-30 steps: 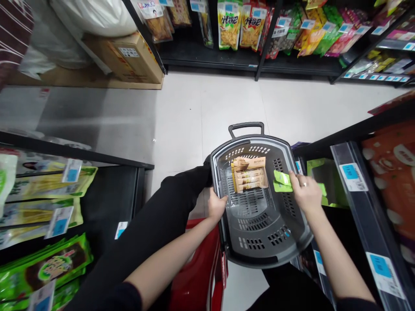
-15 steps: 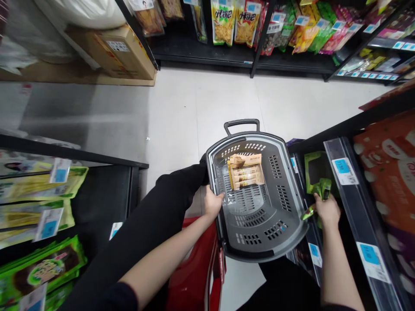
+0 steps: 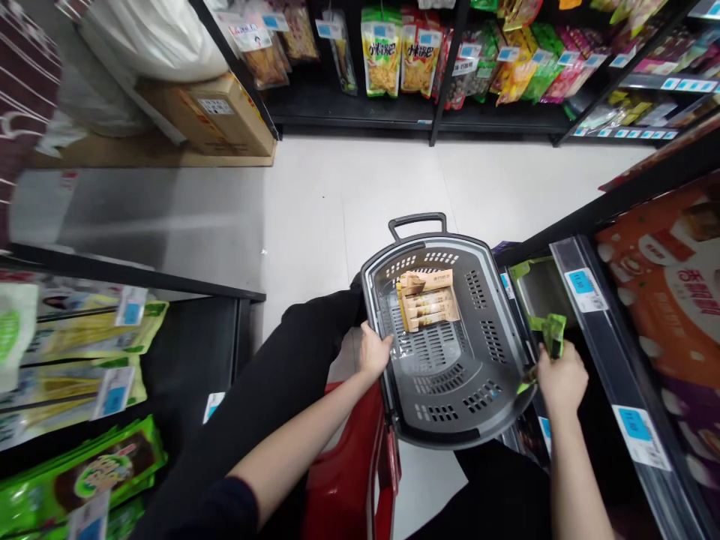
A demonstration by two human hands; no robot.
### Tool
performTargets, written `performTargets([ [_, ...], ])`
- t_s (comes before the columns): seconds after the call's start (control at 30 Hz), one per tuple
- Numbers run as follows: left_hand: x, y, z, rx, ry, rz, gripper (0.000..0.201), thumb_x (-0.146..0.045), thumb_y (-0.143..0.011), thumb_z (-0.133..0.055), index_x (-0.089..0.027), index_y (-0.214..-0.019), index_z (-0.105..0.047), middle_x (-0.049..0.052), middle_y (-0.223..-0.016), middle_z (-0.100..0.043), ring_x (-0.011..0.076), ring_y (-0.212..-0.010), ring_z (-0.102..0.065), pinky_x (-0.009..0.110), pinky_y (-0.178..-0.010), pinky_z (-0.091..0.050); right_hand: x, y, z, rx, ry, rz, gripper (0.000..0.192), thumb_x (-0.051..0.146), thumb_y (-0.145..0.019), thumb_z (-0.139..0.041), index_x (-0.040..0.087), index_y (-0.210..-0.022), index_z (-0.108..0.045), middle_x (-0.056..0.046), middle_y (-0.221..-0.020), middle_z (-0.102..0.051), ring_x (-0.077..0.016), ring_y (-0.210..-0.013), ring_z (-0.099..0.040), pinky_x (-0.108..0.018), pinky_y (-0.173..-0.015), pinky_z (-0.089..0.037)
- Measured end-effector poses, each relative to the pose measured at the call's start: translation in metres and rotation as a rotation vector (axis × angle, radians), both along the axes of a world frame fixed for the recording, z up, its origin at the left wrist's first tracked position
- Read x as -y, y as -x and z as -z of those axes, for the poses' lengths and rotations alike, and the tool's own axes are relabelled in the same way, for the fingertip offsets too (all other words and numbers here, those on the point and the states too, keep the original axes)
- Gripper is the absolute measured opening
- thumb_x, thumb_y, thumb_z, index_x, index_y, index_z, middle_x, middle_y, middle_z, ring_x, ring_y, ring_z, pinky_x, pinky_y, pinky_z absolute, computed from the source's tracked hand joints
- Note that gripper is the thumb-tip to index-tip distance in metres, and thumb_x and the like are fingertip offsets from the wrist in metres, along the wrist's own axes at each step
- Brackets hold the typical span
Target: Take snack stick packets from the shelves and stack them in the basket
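Observation:
A grey plastic shopping basket [image 3: 509, 337] rests on my lap, its handle pointing away from me. A tan box of sachets [image 3: 427, 300] lies inside at the far end. My left hand [image 3: 374, 350] grips the basket's left rim. To the right of the basket, at the shelf, my right hand [image 3: 559, 379] is closed around a small green packet [image 3: 550, 334]. A green display box [image 3: 534, 289] stands on that shelf just beyond the packet.
A black shelf [image 3: 596, 225] with blue price tags and an orange bag [image 3: 669, 285] runs along my right. Green snack bags [image 3: 84, 469] fill a low shelf on my left. A red seat [image 3: 349, 472] is under me. A far shelf of hanging snacks [image 3: 405, 52] and cardboard boxes [image 3: 208, 112] border the pale floor.
My right hand moved the green packet from over the basket out to the shelf on the right. The left hand kept its grip on the basket's rim.

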State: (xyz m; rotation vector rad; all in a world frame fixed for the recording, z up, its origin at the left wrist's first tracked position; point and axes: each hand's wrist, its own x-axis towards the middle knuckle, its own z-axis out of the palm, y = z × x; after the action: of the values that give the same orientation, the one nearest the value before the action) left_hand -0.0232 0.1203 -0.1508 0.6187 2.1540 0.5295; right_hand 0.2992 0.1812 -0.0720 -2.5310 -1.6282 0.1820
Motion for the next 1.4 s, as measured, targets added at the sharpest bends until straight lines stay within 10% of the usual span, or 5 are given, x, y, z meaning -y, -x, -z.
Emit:
performTargets([
  [0.23, 0.040, -0.025, -0.132, 0.640, -0.150, 0.366, 0.053, -0.037, -0.074, -0.058, -0.014, -0.120, -0.044, 0.017, -0.127, -0.048, 0.0287, -0.123, -0.038, 0.041, -0.099, -0.031, 0.110, 0.109, -0.083, -1.353, -0.199, 0.443, 0.048, 0.049, -0.060, -0.068, 0.017, -0.093, -0.057, 0.000, -0.066, -0.062, -0.0184, -0.058, -0.059, -0.030, -0.056, -0.047],
  [0.37, 0.093, -0.028, -0.225, 1.042, -0.194, 0.789, 0.068, -0.030, -0.056, -0.075, -0.017, -0.117, -0.049, 0.009, -0.116, -0.057, 0.0246, -0.108, -0.052, 0.039, -0.095, -0.038, 0.155, 0.164, -0.142, -1.651, -0.240, 0.437, 0.048, 0.047, -0.061, -0.071, 0.018, -0.096, -0.055, 0.001, -0.065, -0.061, -0.0160, -0.055, -0.059, -0.027, -0.053, -0.048],
  [0.5, 0.141, -0.018, -0.273, 1.208, -0.006, 0.702, 0.059, -0.021, -0.051, -0.075, -0.014, -0.104, -0.050, 0.005, -0.079, -0.064, 0.0177, -0.065, -0.062, 0.030, -0.056, -0.051, 0.202, 0.191, -0.188, -1.764, -0.250, 0.360, 0.046, 0.043, -0.057, -0.075, 0.016, -0.088, -0.056, -0.001, -0.066, -0.063, -0.0170, -0.056, -0.061, -0.027, -0.053, -0.049],
  [0.9, 0.253, 0.002, -0.345, 0.980, -0.219, 0.746, 0.033, -0.018, -0.062, -0.064, -0.013, -0.091, -0.049, 0.002, -0.070, -0.059, 0.0132, -0.057, -0.059, 0.022, -0.045, -0.049, 0.304, 0.206, -0.266, -1.849, -0.312, 0.134, 0.033, 0.026, -0.053, -0.079, 0.013, -0.075, -0.060, -0.003, -0.063, -0.065, -0.0179, -0.056, -0.061, -0.030, -0.056, -0.051],
  [1.4, 0.252, 0.036, -0.357, 1.173, -0.151, 0.943, 0.049, -0.034, -0.073, -0.062, -0.018, -0.116, -0.046, 0.003, -0.074, -0.062, 0.0021, -0.039, -0.044, 0.013, -0.037, -0.027, 0.289, 0.161, -0.291, -1.730, -0.841, 0.281, 0.033, 0.028, -0.057, -0.077, 0.016, -0.077, -0.053, 0.005, -0.057, -0.056, -0.0066, -0.044, -0.049, -0.018, -0.043, -0.039],
])
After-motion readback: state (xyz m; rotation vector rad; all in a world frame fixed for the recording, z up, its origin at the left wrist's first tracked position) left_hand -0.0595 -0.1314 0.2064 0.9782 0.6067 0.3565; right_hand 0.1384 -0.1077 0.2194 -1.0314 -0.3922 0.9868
